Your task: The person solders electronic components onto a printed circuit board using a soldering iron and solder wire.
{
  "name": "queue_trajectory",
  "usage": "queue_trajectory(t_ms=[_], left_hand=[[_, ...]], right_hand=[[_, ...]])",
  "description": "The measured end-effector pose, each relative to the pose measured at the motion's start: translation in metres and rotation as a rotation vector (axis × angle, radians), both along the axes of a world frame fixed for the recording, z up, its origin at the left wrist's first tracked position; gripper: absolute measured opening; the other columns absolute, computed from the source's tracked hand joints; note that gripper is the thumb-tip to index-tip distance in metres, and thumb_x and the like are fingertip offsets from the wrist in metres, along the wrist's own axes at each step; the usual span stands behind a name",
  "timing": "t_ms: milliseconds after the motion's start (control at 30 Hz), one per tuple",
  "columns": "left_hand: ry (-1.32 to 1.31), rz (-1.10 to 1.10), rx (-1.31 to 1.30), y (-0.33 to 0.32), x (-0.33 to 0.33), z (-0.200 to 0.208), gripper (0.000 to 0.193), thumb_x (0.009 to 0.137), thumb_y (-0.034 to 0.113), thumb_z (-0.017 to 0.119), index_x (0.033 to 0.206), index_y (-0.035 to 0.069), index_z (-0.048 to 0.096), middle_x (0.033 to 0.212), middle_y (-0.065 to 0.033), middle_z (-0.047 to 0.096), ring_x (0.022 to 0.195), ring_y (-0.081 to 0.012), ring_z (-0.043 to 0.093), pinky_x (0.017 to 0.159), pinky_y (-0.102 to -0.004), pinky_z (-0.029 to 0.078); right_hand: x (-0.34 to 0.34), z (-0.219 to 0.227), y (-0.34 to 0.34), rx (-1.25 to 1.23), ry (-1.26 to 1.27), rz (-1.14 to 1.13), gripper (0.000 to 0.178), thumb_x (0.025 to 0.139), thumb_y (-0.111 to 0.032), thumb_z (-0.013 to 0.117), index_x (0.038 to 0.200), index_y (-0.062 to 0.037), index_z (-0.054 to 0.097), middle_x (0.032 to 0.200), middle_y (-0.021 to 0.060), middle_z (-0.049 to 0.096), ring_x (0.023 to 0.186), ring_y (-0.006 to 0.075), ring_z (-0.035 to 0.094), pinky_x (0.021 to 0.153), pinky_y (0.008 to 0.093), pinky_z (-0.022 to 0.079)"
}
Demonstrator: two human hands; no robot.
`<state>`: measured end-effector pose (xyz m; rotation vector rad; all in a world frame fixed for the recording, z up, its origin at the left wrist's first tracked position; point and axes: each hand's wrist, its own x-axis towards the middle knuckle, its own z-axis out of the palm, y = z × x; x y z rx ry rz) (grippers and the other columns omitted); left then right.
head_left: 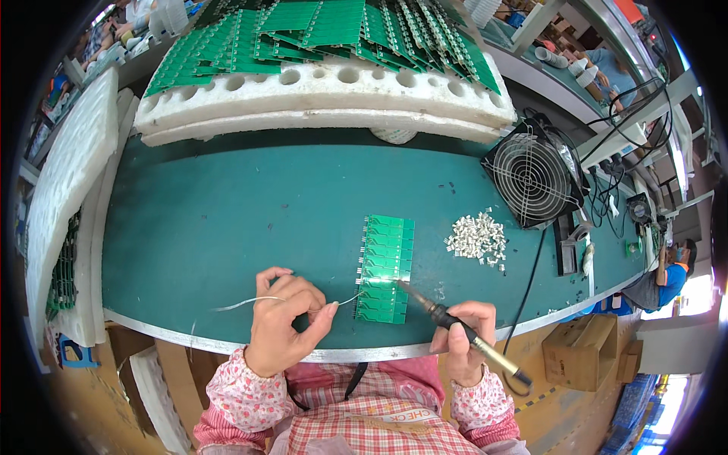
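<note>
A green circuit board panel point(385, 258) lies flat on the teal bench mat, with a row of small parts along its left edge. My left hand point(288, 315), left of the panel, pinches a thin length of solder wire point(347, 301) between thumb and finger. The wire's front end reaches the panel's left side, and its tail runs out past my knuckles. In my right hand point(466, 334) is a soldering iron point(485, 347), gripped like a pen. Its tip points up and left and is at the panel's right part; whether it touches cannot be made out.
White connectors point(476, 238) lie in a pile right of the panel. Behind them stands a black fan point(528, 176) with a wire grille. White foam blocks point(326, 98) carry stacked green boards point(318, 30) at the back. More foam point(72, 189) leans at left. A cable crosses the right side.
</note>
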<state>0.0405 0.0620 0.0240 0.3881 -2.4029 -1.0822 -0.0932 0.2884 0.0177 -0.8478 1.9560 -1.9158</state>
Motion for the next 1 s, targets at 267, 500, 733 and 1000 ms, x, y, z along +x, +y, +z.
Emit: queue_trajectory(t_ms=[267,500,733,1000], left_hand=[[0.027,-0.094,0.161,0.002,-0.001,-0.01,0.032,0.071,0.005,0.072,0.053,0.009,0.045,0.069,-0.0011,0.061,0.063,-0.0169,0.054,0.09,-0.0393,0.038],[0.035,-0.11,0.151,0.002,-0.002,-0.012,0.031,0.069,0.004,0.071,0.053,0.009,0.045,0.069,-0.0007,0.061,0.062,-0.0163,0.053,0.089,-0.0386,0.037],[0.007,-0.123,0.14,0.003,-0.003,-0.012,0.032,0.069,0.004,0.071,0.052,0.01,0.044,0.07,0.0,0.061,0.063,-0.0156,0.054,0.089,-0.0394,0.036],[-0.011,-0.108,0.111,0.003,-0.004,-0.011,0.032,0.069,0.005,0.072,0.052,0.01,0.045,0.069,0.001,0.061,0.062,-0.0155,0.054,0.088,-0.0399,0.036]], right_hand=[[0.005,-0.019,-0.001,-0.131,-0.195,0.071,0.017,0.094,-0.012,0.055,0.095,0.0011,0.044,0.072,0.0129,0.062,0.047,0.014,0.057,0.044,0.0265,0.048],[0.008,-0.012,-0.009,-0.012,-0.168,0.066,0.023,0.094,-0.021,0.054,0.095,-0.0021,0.04,0.06,0.0099,0.052,0.04,0.0162,0.051,0.04,0.028,0.045],[0.006,-0.012,-0.005,-0.047,-0.208,0.113,0.017,0.095,-0.011,0.058,0.096,0.0008,0.045,0.071,0.0124,0.064,0.052,0.0141,0.062,0.048,0.0267,0.051],[0.006,-0.012,-0.005,-0.016,-0.225,0.119,0.015,0.094,-0.007,0.058,0.096,0.0004,0.045,0.072,0.0116,0.064,0.055,0.0144,0.063,0.05,0.027,0.053]])
